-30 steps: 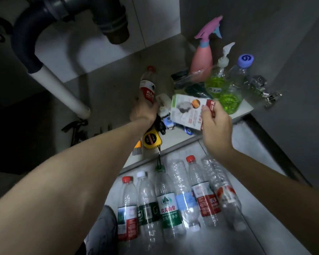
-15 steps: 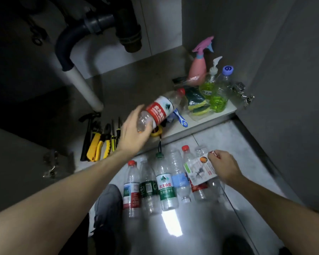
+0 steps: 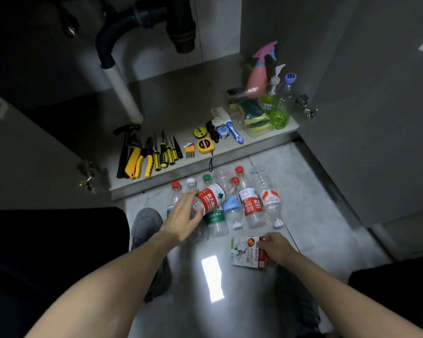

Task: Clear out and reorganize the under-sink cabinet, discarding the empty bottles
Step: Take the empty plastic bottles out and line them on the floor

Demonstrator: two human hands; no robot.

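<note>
My left hand (image 3: 182, 222) grips a clear plastic bottle with a red label (image 3: 211, 197), held tilted just above a row of several empty water bottles (image 3: 250, 206) lying on the tiled floor in front of the cabinet. My right hand (image 3: 275, 247) holds a small white and red carton (image 3: 246, 251) low over the floor, nearer to me than the row. Inside the open cabinet, a pink spray bottle (image 3: 258, 76), a pump bottle of green liquid (image 3: 269, 98) and a clear bottle with a blue cap (image 3: 282, 106) stand at the right end of the shelf (image 3: 230, 147).
Yellow-handled tools (image 3: 147, 154), a yellow tape measure (image 3: 205, 145), a blue-handled brush (image 3: 233, 132) and bagged sponges (image 3: 253, 117) lie on the cabinet floor. A drain pipe (image 3: 122, 91) slants down at the back. Open cabinet doors flank both sides. My shoes (image 3: 145, 228) rest on the tiles.
My left hand brought the red-label bottle out of the cabinet and down over the row on the floor. My right hand drew the carton back toward me, past the bottles.
</note>
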